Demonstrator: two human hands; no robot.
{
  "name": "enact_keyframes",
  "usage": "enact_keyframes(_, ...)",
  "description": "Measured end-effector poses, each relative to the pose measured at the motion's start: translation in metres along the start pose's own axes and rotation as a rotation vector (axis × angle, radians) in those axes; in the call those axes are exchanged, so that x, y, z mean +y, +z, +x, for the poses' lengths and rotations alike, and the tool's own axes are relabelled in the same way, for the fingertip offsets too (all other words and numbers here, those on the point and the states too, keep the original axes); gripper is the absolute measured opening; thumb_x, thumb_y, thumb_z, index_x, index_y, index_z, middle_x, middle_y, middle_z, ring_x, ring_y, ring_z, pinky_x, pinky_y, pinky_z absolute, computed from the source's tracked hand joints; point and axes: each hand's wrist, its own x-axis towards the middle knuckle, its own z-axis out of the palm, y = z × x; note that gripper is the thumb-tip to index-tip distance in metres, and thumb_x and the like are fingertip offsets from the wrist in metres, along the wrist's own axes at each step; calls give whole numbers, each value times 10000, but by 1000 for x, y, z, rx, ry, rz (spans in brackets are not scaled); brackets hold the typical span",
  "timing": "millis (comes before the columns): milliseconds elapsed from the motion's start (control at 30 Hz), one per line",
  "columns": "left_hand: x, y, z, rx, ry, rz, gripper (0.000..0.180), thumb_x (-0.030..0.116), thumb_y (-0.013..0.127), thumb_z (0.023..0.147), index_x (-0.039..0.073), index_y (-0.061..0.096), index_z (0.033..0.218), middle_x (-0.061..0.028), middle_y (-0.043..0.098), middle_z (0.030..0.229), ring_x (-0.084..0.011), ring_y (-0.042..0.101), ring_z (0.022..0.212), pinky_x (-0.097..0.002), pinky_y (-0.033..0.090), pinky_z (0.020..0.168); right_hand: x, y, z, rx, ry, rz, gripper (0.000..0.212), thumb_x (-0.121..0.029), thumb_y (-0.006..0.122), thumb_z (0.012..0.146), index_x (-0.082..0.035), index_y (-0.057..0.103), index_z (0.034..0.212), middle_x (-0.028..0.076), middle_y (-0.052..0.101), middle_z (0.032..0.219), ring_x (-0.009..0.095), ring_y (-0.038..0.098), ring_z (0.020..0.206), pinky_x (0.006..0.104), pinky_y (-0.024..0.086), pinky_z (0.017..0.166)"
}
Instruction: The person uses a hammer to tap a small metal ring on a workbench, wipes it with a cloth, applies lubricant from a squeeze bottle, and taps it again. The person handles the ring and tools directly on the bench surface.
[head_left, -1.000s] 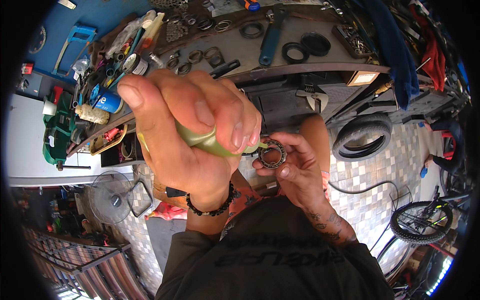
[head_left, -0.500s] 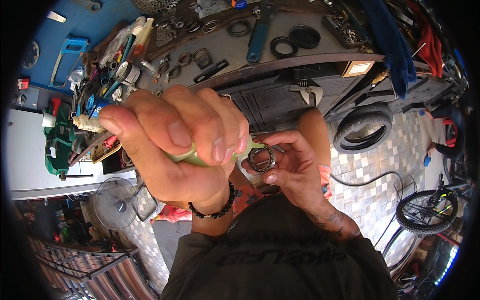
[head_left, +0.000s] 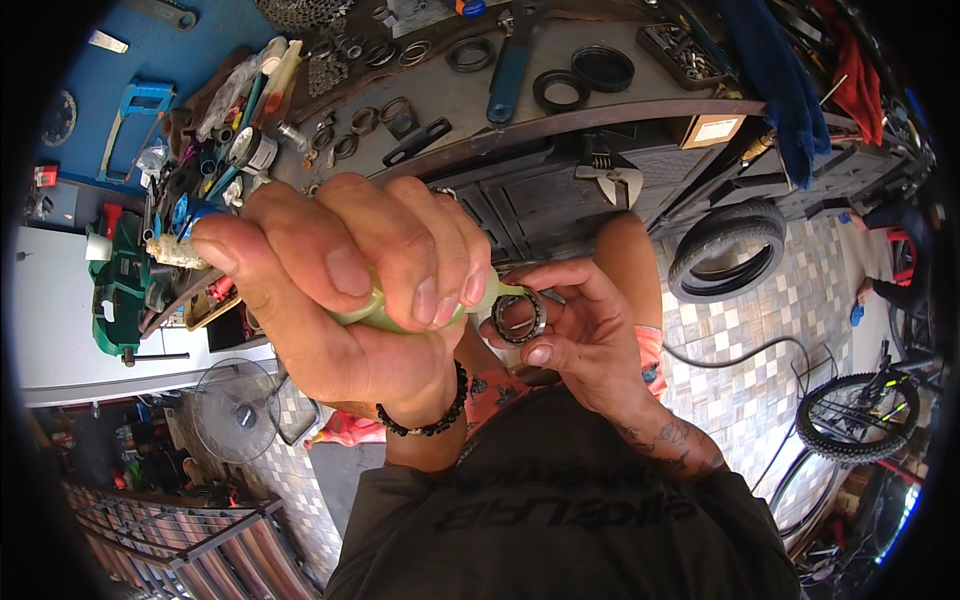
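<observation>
My left hand (head_left: 345,275) is wrapped tightly round a pale green squeeze bottle (head_left: 385,308), and most of the bottle is hidden by the fingers. Its narrow nozzle points right and reaches the upper rim of a caged ball bearing ring (head_left: 507,327). Whether the tip touches the ring, I cannot tell. The fingertips and thumb of my right hand (head_left: 590,335) pinch this ring and hold it tilted on edge, so that its round opening shows. Both hands are above my lap, in front of the workbench.
The workbench (head_left: 440,110) carries loose rings, a blue-handled wrench (head_left: 510,75) and a parts tray (head_left: 685,55). An adjustable wrench (head_left: 612,175) juts out below its edge. A green vise (head_left: 115,290) is at left, a fan (head_left: 235,410) below it. Tires (head_left: 728,250) lie at right.
The view has shifted very slightly. Both hands keep the same grip, with the nozzle still at the bearing ring's upper rim.
</observation>
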Motion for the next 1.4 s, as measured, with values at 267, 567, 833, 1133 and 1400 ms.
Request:
enact_keyframes(267,0,1,1,11,1,8,528,438,232,1168,127,573,913,-43,517,680,-168,427,513,-348,440,504,1,-1,1,-27,13,40,476,115,727,910,5,548,1338,216,597,1445,187,658,1181,340,600,1003)
enact_keyframes(567,0,0,3,-4,-6,-19,511,429,255,1169,126,569,902,-22,514,673,-155,433,516,-339,437,500,-2,2,0,41,78,9,520,-56,812,905,28,534,1335,147,576,1387,234,688,1114,485,616,1034)
enact_keyframes(833,1,0,2,-9,-9,-19,514,429,240,1169,126,566,912,-24,495,663,-161,431,522,-349,440,501,1,2,1,13,62,41,509,-72,785,937,38,522,1358,146,576,1379,225,674,1143,495,633,1013)
enact_keyframes(1133,1,0,1,-22,-27,-38,526,432,227,1169,123,573,921,-38,502,673,-168,428,519,-357,441,506,3,-3,0,-50,25,129,398,77,676,971,45,549,1347,180,589,1408,208,652,1173,449,599,1069)
enact_keyframes(1400,-1,-1,2,-35,-27,-47,534,440,222,1168,121,580,932,-40,506,677,-170,429,519,-358,443,510,3,-4,-1,-43,31,123,397,49,682,981,56,547,1354,176,596,1392,214,654,1180,440,604,1062)
